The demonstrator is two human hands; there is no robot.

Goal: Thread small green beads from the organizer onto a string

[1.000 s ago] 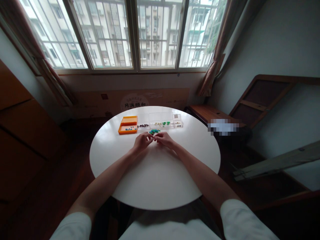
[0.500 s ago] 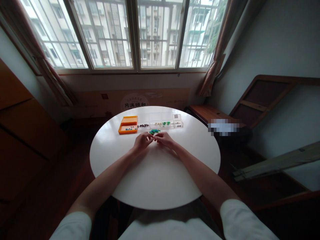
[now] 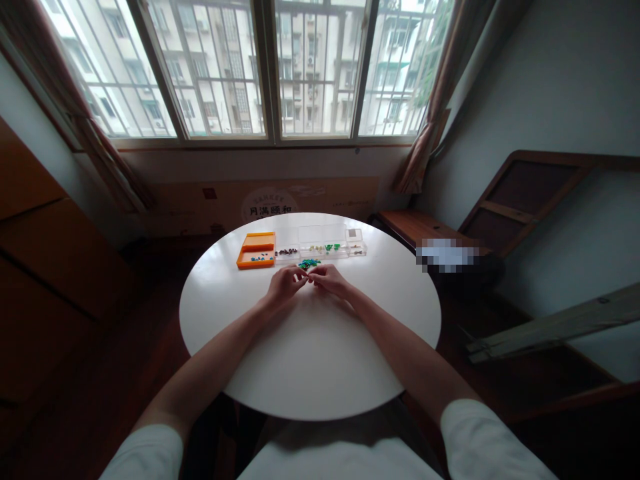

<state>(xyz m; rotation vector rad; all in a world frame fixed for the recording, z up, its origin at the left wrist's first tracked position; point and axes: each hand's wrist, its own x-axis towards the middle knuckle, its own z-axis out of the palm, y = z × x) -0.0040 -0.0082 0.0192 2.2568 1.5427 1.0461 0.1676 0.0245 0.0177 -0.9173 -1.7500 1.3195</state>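
My left hand [image 3: 287, 283] and my right hand [image 3: 327, 279] meet fingertip to fingertip over the white round table [image 3: 310, 360]. Both are closed in a pinch; whatever lies between the fingers is too small to make out. Just beyond the fingertips is a little pile of green and blue pieces [image 3: 309, 263]. Behind it stands an orange box [image 3: 256, 264] with its lid up and a few small blue and dark pieces inside. To its right, clear plastic boxes [image 3: 323, 254] hold dark, pale yellow and green pieces in separate compartments.
A smaller clear box [image 3: 356, 252] with its lid raised stands at the right end of the row. Beyond the table are a barred window [image 3: 270, 73] and a long cardboard box [image 3: 220, 200] against the wall. A wooden bench [image 3: 420, 227] is at the right.
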